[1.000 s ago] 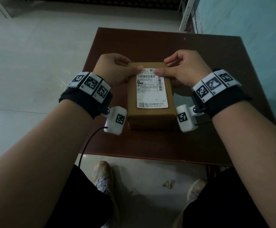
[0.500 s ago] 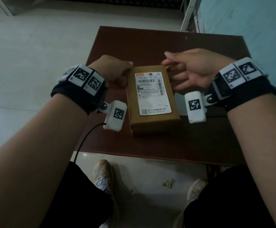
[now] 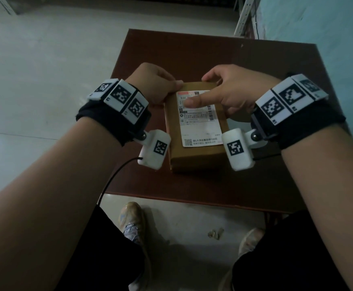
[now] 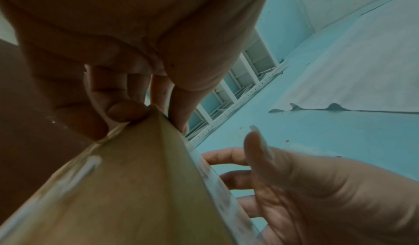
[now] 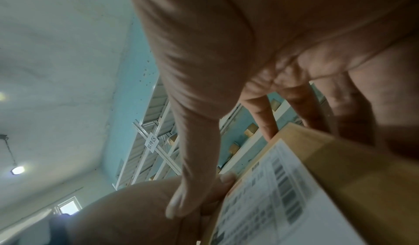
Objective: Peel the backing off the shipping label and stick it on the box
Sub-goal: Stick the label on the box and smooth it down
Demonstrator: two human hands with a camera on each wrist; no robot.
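Box (image 3: 196, 158): brown cardboard, matt, with a strip of clear glossy tape along its side edge. Label (image 3: 200, 131): white paper, smooth, slight sheen, black print. Table (image 3: 192, 57): dark reddish-brown top, smooth, faintly glossy, wood-look. Wrist bands (image 3: 116, 120): black cloth, matt. Marker blocks (image 3: 154, 149): white hard plastic, smooth, matt. Floor (image 3: 45, 49): pale, smooth, slightly shiny. Wall (image 3: 329, 19): teal paint, matt. Shelf frame (image 3: 242, 15): white painted metal, perforated.

shipping label (image 3: 199, 120) "948" (top), "720元"
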